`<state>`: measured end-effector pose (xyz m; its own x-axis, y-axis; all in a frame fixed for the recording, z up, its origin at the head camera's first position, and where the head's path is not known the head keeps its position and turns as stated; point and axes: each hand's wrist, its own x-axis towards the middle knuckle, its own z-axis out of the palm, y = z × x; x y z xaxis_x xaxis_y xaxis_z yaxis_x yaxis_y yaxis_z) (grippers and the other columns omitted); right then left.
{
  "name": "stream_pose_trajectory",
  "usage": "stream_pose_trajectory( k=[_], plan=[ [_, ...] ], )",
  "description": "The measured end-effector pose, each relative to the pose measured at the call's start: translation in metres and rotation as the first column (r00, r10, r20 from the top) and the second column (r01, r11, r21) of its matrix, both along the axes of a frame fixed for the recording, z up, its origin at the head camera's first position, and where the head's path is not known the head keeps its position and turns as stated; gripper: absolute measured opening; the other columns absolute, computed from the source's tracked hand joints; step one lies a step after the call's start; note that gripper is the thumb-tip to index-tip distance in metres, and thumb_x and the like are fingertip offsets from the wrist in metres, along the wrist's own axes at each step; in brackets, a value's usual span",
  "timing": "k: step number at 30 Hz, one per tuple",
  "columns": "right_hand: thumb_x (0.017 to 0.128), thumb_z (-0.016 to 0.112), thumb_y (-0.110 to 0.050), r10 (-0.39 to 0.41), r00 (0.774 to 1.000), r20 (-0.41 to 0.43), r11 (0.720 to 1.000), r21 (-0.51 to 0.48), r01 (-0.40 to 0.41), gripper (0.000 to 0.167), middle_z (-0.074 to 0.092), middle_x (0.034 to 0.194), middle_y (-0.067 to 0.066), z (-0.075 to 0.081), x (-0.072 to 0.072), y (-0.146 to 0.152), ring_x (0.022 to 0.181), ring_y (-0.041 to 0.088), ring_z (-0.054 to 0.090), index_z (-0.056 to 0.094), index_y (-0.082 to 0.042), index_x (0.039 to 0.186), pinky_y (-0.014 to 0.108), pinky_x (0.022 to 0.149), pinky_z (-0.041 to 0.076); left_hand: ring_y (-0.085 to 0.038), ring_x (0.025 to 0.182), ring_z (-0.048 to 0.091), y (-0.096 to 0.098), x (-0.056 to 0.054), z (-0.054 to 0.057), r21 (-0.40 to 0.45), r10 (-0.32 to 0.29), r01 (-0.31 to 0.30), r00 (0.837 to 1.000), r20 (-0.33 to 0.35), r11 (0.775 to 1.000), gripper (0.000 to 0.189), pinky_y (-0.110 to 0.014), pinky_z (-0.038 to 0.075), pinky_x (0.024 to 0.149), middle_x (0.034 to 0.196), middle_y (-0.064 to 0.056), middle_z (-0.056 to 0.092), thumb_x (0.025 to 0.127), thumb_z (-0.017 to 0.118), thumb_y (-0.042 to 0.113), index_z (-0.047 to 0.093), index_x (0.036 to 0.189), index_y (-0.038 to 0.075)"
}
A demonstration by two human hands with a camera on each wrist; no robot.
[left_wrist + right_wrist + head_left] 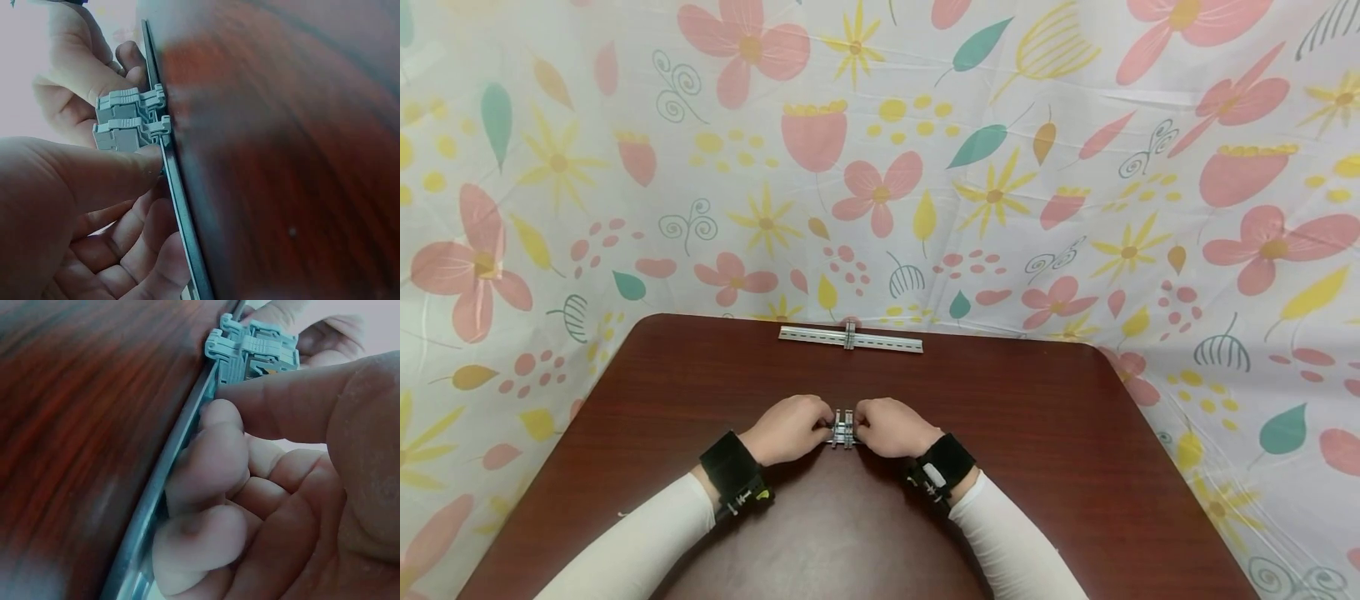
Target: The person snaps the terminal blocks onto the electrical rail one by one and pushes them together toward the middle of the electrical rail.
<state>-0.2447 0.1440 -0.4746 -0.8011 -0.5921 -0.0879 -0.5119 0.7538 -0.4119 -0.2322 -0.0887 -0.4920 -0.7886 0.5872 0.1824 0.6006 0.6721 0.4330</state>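
Two grey terminal blocks (119, 134) sit side by side, a narrow gap between them, on a slotted metal DIN rail (181, 212) just over the table's middle. My left hand (786, 429) grips the rail from the left, its thumb against the nearer block in the left wrist view. From the other side my right hand (891, 427) holds the rail with curled fingers, the thumb reaching to the blocks (262, 347) in the right wrist view. Most of the rail is hidden behind both hands in the head view.
Another DIN rail (887, 342) lies near the table's back edge, with grey blocks (850, 335) clipped near its middle. A flower-print curtain (880, 167) hangs behind and beside the dark red-brown table (1037, 417).
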Motion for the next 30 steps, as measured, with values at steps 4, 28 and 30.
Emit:
stream_pose_trajectory(
  k=[4, 28, 30],
  plan=[
    [0.106, 0.067, -0.011, -0.01, 1.0, -0.008, 1.0, 0.009, 0.01, 0.015, 0.063, 0.079, -0.007, -0.0009, 0.0015, -0.0022, 0.066, 0.011, 0.056, 0.07, -0.017, 0.092, 0.032, 0.068, 0.049, -0.01, 0.076, 0.056, 0.0013, -0.0009, -0.0013, 0.007, -0.01, 0.01, 1.0, -0.011, 1.0, 0.014, -0.033, 0.05, 0.073, 0.084, 0.008, 0.065, 0.099, 0.08, 0.008, 0.076, 0.089, 0.017],
    [0.108, 0.067, -0.015, -0.002, 1.0, -0.017, 1.0, 0.022, 0.002, 0.019, 0.061, 0.076, -0.009, -0.0018, 0.0025, -0.0034, 0.066, 0.011, 0.055, 0.066, -0.021, 0.091, 0.032, 0.067, 0.048, -0.015, 0.091, 0.068, -0.0004, -0.0004, -0.0005, 0.001, -0.024, 0.024, 0.999, 0.029, 1.0, 0.009, -0.037, 0.057, 0.082, 0.102, 0.002, 0.074, 0.1, 0.084, 0.015, 0.084, 0.109, 0.013],
    [0.108, 0.067, -0.014, 0.018, 1.0, -0.014, 1.0, 0.006, -0.018, 0.018, 0.061, 0.077, -0.009, -0.0009, 0.0022, -0.0011, 0.067, 0.01, 0.056, 0.067, -0.021, 0.091, 0.032, 0.068, 0.049, -0.012, 0.088, 0.065, -0.003, 0.0006, 0.0012, 0.0, -0.029, 0.029, 0.999, 0.035, 1.0, 0.009, -0.035, 0.056, 0.079, 0.1, 0.003, 0.072, 0.099, 0.085, 0.016, 0.083, 0.108, 0.014]
  ],
)
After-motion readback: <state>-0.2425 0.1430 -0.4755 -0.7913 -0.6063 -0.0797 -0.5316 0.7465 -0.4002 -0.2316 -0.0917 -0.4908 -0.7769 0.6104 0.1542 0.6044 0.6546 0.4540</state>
